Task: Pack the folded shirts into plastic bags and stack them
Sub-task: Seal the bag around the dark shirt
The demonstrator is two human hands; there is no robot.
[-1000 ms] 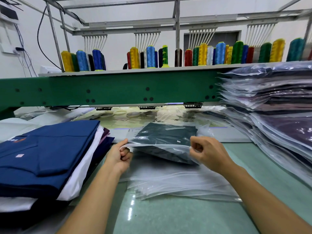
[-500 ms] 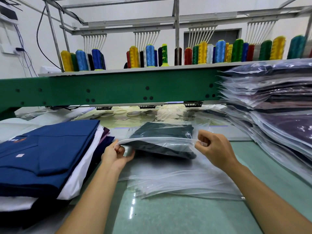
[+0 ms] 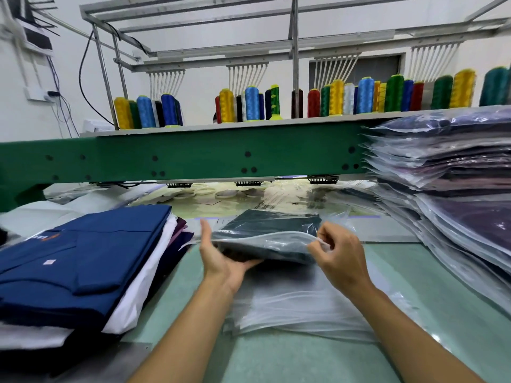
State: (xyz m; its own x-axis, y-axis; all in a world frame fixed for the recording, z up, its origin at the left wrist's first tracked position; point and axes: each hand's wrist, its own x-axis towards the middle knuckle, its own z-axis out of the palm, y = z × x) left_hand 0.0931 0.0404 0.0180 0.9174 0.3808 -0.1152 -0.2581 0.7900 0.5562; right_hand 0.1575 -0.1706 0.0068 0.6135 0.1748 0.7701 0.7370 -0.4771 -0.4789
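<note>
Nearest, on the table (image 3: 276, 363), a pile of empties (image 3: 290, 308) lies under the bag (image 3: 262, 240). The left hand (image 3: 221, 258) is palm up beneath the bag's near left corner, fingers nearly straight, thumb raised. The right hand (image 3: 340, 255) pinches the bag's near edge at its right end, fingers curled. The bag holds a dark shirt (image 3: 271, 221) and sits raised above the pile. Left of the bag is a folded stack (image 3: 91, 252), blue on top; right of it, a tall packed stack (image 3: 456, 189). Behind the bag runs a green beam (image 3: 193, 158), with thread cones (image 3: 251, 103) above.

dark teal shirt (image 3: 271, 222), clear bag (image 3: 276, 241), navy folded shirts (image 3: 96, 258), green beam (image 3: 193, 158)
</note>
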